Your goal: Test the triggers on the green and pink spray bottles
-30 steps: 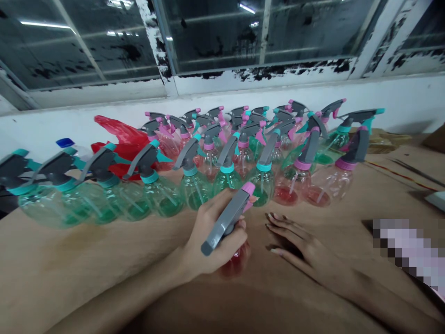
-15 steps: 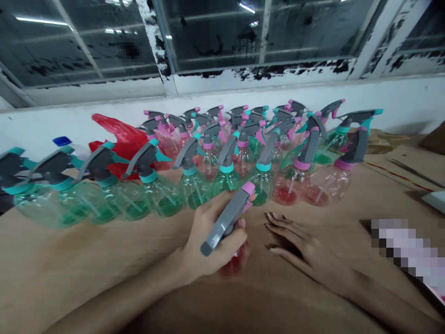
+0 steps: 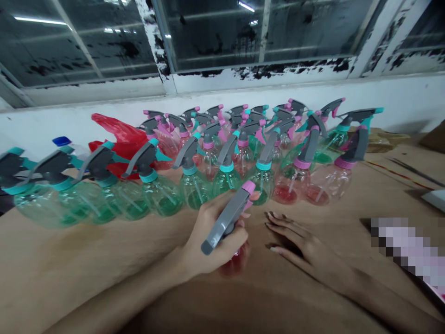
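My left hand (image 3: pixel 208 236) is wrapped round the neck of a pink spray bottle (image 3: pixel 236 260) that stands on the brown table (image 3: pixel 104 260); its grey trigger head (image 3: pixel 227 218) with a pink nozzle points away from me. My right hand (image 3: pixel 299 246) lies flat on the table just right of that bottle, fingers stretched out and holding nothing. Directly behind both hands stand rows of green spray bottles (image 3: pixel 156 195) and pink spray bottles (image 3: pixel 306 181), all with grey trigger heads.
A red plastic bag (image 3: pixel 118 134) and a blue-capped bottle (image 3: pixel 64 143) sit behind the green bottles at the left. A white wall with peeling window frames (image 3: pixel 243 79) runs behind the table. A blurred patch (image 3: pixel 406 250) lies at the right.
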`<action>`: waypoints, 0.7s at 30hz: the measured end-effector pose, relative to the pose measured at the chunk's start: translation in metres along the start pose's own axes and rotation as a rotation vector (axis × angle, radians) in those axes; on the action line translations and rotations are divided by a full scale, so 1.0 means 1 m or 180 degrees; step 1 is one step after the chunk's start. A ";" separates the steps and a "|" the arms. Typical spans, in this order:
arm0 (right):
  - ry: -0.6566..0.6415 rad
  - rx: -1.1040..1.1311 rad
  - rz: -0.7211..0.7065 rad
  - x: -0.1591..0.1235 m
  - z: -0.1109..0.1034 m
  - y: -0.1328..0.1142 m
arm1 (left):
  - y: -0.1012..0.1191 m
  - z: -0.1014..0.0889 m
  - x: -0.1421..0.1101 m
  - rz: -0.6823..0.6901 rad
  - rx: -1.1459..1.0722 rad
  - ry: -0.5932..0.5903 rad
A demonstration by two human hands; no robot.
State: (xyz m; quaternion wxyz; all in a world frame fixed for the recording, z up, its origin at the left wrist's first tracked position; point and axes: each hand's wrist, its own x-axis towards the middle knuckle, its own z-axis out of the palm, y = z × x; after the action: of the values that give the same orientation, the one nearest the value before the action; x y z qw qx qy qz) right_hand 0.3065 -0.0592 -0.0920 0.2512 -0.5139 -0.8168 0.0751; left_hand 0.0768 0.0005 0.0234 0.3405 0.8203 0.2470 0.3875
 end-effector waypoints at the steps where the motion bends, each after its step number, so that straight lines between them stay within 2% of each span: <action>1: 0.0032 0.0022 -0.0002 0.000 0.000 0.000 | 0.001 0.000 0.001 0.0020 -0.0002 -0.0015; 21: -0.0004 0.0037 0.0046 0.000 -0.001 -0.001 | 0.003 -0.006 0.007 0.0264 0.0302 -0.0118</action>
State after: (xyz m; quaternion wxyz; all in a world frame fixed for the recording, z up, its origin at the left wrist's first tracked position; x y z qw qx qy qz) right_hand 0.3060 -0.0593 -0.0907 0.2532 -0.5183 -0.8127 0.0820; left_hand 0.0764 0.0053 0.0321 0.2894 0.8521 0.2245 0.3740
